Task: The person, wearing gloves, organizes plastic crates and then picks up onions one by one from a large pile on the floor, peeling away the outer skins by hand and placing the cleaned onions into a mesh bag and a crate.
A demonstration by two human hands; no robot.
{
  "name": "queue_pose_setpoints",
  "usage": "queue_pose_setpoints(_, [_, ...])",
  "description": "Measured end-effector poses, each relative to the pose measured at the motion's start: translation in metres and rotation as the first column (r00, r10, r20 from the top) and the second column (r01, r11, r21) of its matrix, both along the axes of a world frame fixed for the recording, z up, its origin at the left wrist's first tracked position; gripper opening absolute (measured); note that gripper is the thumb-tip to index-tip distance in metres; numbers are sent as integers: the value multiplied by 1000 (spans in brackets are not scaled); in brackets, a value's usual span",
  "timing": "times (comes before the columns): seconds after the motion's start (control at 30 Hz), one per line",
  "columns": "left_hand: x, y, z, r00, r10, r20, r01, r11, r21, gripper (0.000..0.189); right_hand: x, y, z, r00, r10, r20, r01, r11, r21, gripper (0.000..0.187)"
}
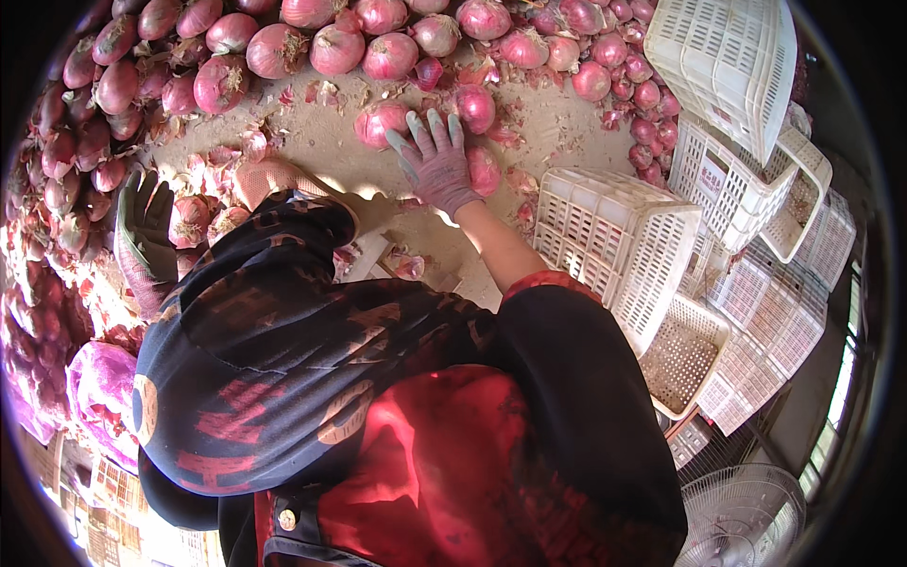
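My right hand (438, 164), in a thin work glove with grey-green fingertips, lies palm down by several red onions on the floor. Its fingers are spread and reach to a red onion (380, 123) on the left; another onion (475, 108) lies just beyond on the right, and a third onion (483, 171) sits beside the back of the hand. My left hand (147, 237), gloved the same way, is raised at the left with its fingers up and apart. It holds nothing. Two onions (188, 221) lie close to its right, near my shoe (273, 177).
A heap of red onions (117, 85) curves along the left and top. White plastic crates (609, 234) stand at the right, some stacked. A standing fan (744, 517) is at lower right, a purple mesh bag (104, 397) at lower left. Dry onion skins (409, 266) litter the floor.
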State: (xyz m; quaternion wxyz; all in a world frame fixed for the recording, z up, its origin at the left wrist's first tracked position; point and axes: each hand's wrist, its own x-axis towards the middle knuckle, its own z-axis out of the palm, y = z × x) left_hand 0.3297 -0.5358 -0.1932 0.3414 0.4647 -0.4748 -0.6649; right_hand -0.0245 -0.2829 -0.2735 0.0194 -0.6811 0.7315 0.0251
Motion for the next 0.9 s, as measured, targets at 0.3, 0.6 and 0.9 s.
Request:
queue_pose_setpoints(0.3, [-6, 0, -7, 1000, 5, 13, -6, 998, 58, 69, -36, 51, 20, 989, -112, -92, 124, 983, 136, 65])
queue_pose_setpoints(0.6, [-26, 20, 0, 990, 135, 32, -139, 974, 179, 58, -16, -61, 52, 974, -199, 110, 217, 957, -192, 81])
queue_pose_setpoints(0.9, [-47, 7, -9, 975, 223, -16, -208, 931, 300, 54, -25, -268, 10, 976, -180, 122, 213, 905, -368, 87])
